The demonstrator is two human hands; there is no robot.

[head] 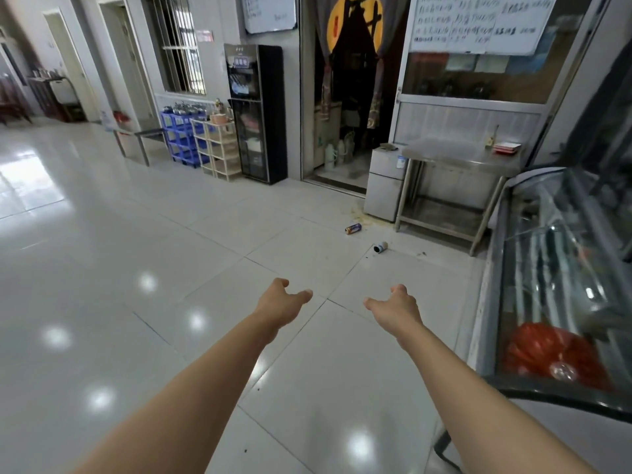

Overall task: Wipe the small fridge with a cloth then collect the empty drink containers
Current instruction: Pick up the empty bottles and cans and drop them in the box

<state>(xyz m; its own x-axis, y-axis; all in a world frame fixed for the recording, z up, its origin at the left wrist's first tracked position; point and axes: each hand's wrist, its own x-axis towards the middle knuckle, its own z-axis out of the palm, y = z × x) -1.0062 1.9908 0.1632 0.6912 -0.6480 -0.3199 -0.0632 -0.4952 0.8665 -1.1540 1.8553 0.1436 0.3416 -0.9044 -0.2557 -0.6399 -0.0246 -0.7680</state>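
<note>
A small grey two-door fridge (384, 184) stands against the wall beside a doorway, some way ahead. A dark crumpled cloth (389, 146) lies on its top. Two drink cans lie on their sides on the tiled floor in front of it: a blue and gold can (353, 228) and a white and dark can (380, 247). A yellowish spill stains the floor by the fridge's foot. My left hand (282, 302) and my right hand (395, 304) reach forward over the floor, both with relaxed fingers and holding nothing, well short of the cans.
A steel table (458, 155) with a lower shelf stands right of the fridge, carrying a red tray. A glass display counter (554, 268) runs along the right side. A black cabinet (260, 114), beige shelves and blue crates line the back wall. Glossy tiled floor stretches to the left.
</note>
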